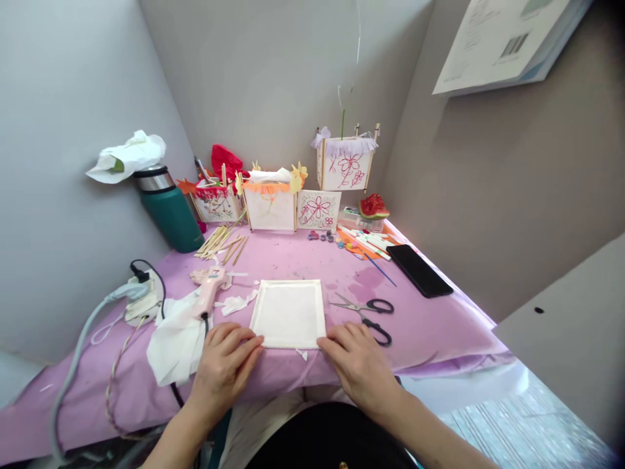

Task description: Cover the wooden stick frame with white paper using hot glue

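A square white framed panel lies flat near the front edge of the purple-covered table. My left hand pinches its lower left corner, thumb and fingers together. At the lower right corner, my right hand grips the panel in the same way. Black-handled scissors rest with blades parted, just beyond my right hand. A pink glue gun lies to the left of the panel, with torn white scraps between them. White tissue is beside my left hand.
Wooden sticks, decorated paper boxes and a flowered panel stand or lie toward the back. A green bottle and power strip are left. Right are a phone, markers and a blue brush.
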Action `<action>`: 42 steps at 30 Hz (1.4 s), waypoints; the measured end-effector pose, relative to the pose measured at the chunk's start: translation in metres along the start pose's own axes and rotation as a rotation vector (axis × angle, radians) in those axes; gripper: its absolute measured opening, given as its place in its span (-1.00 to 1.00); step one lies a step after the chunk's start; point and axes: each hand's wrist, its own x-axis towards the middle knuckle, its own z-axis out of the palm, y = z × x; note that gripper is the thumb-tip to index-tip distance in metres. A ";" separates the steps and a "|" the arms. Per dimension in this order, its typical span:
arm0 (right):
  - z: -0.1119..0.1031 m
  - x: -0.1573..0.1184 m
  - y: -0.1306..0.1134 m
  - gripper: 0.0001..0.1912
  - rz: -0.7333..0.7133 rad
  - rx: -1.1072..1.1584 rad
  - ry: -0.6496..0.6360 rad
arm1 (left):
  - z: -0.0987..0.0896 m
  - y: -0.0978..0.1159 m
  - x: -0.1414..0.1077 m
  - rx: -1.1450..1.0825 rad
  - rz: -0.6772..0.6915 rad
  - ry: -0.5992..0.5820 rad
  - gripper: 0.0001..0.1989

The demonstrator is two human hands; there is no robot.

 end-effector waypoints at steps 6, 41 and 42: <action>-0.013 0.001 0.012 -0.73 0.031 0.212 -0.008 | 0.004 0.003 -0.001 -0.027 -0.039 -0.005 -0.80; -0.005 0.006 0.024 -0.80 0.188 0.006 0.108 | 0.020 0.042 0.018 -0.052 -0.105 0.018 -0.85; -0.004 0.007 0.024 -0.79 0.196 0.003 0.109 | 0.020 0.041 0.019 -0.056 -0.104 0.022 -0.85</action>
